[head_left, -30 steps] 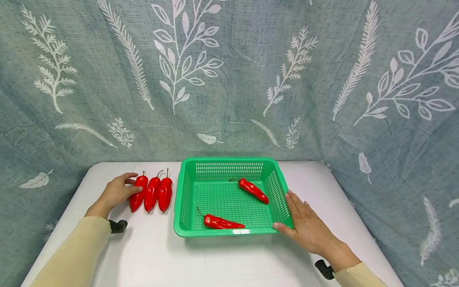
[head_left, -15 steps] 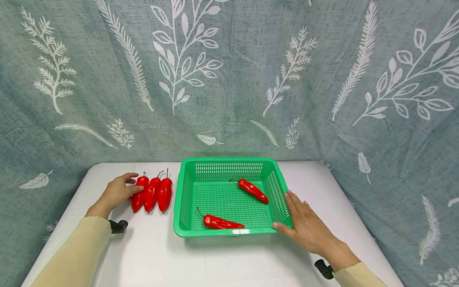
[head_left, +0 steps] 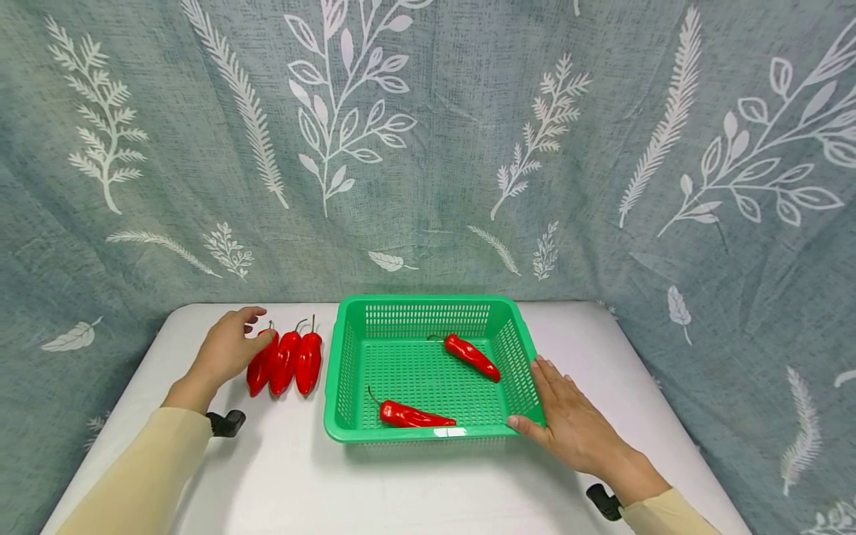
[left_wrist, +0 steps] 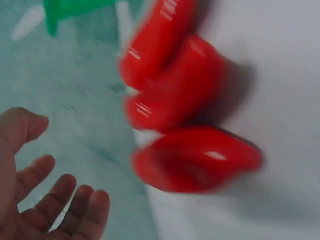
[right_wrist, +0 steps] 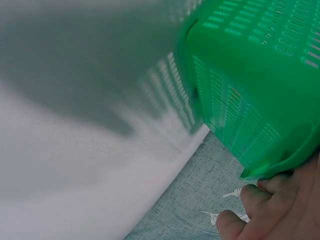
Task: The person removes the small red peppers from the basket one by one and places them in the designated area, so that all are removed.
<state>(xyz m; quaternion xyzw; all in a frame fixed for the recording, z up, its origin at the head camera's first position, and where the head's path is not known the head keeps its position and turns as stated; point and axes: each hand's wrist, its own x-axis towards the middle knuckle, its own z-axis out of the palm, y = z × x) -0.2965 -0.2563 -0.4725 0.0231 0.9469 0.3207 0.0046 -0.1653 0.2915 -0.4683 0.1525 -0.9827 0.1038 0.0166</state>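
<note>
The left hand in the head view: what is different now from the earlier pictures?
The left hand has let go of the leftmost red pepper and lifted away, slightly to the right. That pepper has shifted a little right, toward the middle pepper. The right hand at the green basket, and the two peppers inside, stayed as they were.

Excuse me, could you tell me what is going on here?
A person is working with red peppers and a basket. Their left hand, holding nothing, hovers by the leftmost pepper of three lying side by side on the white table. Their right hand rests against the right side of the green basket. Inside it lie two more peppers: the front pepper and the back pepper.
</note>
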